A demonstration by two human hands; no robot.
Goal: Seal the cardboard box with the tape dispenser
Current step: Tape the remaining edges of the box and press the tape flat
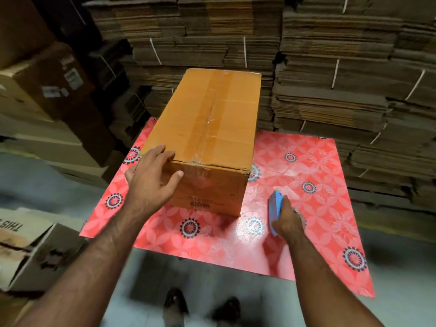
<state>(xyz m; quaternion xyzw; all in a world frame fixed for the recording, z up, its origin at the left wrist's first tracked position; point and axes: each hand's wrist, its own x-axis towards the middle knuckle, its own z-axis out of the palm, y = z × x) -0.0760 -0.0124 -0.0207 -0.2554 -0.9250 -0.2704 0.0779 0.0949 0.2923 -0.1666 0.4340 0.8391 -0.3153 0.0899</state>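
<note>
A closed orange-brown cardboard box (205, 128) stands lengthwise on a red patterned table (306, 166). A strip of clear tape runs along its top seam and folds down over the near end. My left hand (151, 180) rests on the box's near left corner, fingers spread over the top edge and the near face. My right hand (286, 220) is to the right of the box, low over the table, closed around a blue tape dispenser (274, 208). The dispenser is apart from the box, and most of it is hidden by my fingers.
Tall stacks of flattened cardboard (330, 79) rise behind and to the right of the table. Large boxes (47, 90) stand at the left, and an open carton (30, 251) sits on the floor at lower left. My shoes (203, 308) show below the table's near edge.
</note>
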